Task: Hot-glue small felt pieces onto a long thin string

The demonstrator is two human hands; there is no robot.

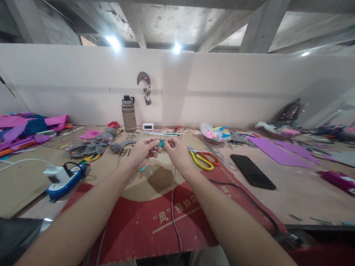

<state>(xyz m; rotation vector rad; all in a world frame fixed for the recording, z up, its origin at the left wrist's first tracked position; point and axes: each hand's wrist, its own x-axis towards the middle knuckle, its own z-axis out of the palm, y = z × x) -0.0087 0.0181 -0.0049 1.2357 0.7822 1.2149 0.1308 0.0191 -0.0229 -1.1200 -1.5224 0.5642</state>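
Note:
Between my two hands is a small teal piece (161, 143), perhaps felt, held up over the cardboard sheet. My left hand (145, 151) pinches its left side with thumb and forefinger. The fingertips of my right hand (176, 151) are closed on its right side. Below my left hand a small bright-blue scrap (142, 169) lies on the cardboard. Scissors (203, 159) with yellow and orange handles rest just right of my right hand. A grey felt strip (124, 145) with a rolled end lies beyond my left wrist.
A red-and-tan cardboard sheet (133, 229) covers the table's middle. A black phone (252, 171) and purple sheets (280, 151) lie right. At left are a blue power strip (66, 183) and grey felt pieces (93, 144). A bottle (129, 116) stands by the wall. A thin cord (173, 214) crosses the cardboard.

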